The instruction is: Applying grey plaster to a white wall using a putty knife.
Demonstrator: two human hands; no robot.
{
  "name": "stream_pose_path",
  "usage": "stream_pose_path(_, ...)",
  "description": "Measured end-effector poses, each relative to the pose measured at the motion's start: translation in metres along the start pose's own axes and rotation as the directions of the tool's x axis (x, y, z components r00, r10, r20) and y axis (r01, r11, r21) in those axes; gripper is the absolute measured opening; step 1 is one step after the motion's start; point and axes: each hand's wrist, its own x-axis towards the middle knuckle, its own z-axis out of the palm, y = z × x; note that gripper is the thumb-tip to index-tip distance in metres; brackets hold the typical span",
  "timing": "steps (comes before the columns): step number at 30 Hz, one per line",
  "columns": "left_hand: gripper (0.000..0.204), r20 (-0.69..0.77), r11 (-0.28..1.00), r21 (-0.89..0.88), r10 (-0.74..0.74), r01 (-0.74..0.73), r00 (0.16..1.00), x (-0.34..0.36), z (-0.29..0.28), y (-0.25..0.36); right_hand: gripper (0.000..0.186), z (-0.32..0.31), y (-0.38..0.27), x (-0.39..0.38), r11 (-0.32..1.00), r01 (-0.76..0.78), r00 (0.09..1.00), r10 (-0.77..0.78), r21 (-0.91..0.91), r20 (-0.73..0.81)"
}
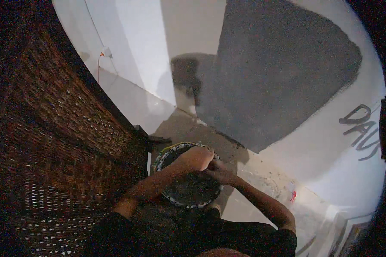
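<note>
At lower centre, the left hand point(198, 158) and right hand point(221, 172) meet over the bucket point(188, 206), apparently mid-handling; whether fingers grip anything is unclear. The next move likely calls for steadiness.

Your left hand point(197, 158) and right hand point(221, 171) overlap above the round container point(189, 206), so you cannot tell what, if anything, sits between them, and your left forearm point(156, 182) hides part of its rim. To your left the woven panel point(75, 115) sinks into dark grain, while the grey wall patch point(283, 64) runs past the far edge. On your right a red scrap point(293, 196) is too small to identify, and a framed thing point(355, 231) nearer you is cut off.
</note>
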Motion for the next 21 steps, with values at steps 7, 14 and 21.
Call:
stream_pose_path(7, 0.039, -0.323, 0.972, 0.235, 0.079, -0.001, 0.943, -0.027, -0.047, 0.0, 0.029, -0.013, -0.068, 0.028, 0.925, 0.178, 0.974, -0.215, -0.335, -0.075)
stream_pose_path(14, 0.048, -0.293, 0.845, 0.509, 0.35, -0.165, 0.89, -0.027, -0.008, -0.043, 0.038, -0.013, -0.057, 0.037, 0.951, 0.108, 0.993, -0.116, -0.29, -0.012)
stream_pose_path(21, 0.04, 0.154, 0.991, -0.134, 0.026, -0.005, 0.988, -0.016, -0.037, -0.046, 0.038, -0.021, -0.062, 0.005, 0.973, 0.179, 0.98, -0.19, -0.144, -0.063)
